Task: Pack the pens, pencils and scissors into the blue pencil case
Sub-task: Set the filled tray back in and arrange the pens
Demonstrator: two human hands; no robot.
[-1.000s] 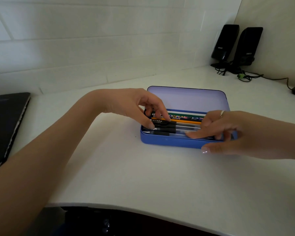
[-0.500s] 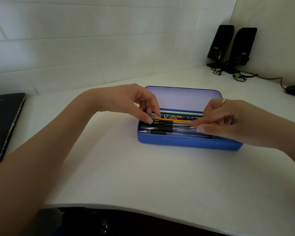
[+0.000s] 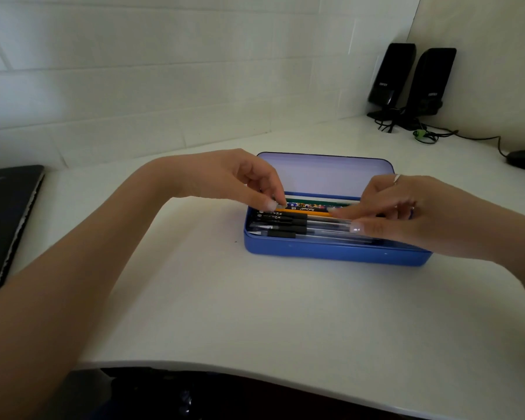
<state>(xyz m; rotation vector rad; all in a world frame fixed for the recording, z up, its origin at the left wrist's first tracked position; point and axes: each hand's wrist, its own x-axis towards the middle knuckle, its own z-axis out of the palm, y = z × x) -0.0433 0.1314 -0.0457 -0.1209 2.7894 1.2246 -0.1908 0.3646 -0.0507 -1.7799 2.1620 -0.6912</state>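
Head view, right hand [image 3: 422,213] hides pencil case [image 3: 331,251] right end, both hands' fingers over pens [image 3: 288,227], grip unclear, scissors unseen

Pens [image 3: 294,225] and pencils [image 3: 308,207] are lying inside the case [image 3: 331,253], which is sitting on the counter [image 3: 255,313], with speakers [image 3: 409,83] standing behind it to the right.

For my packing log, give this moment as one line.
blue pencil case: lid open | pens, pencils: inside | left hand, right hand: over contents
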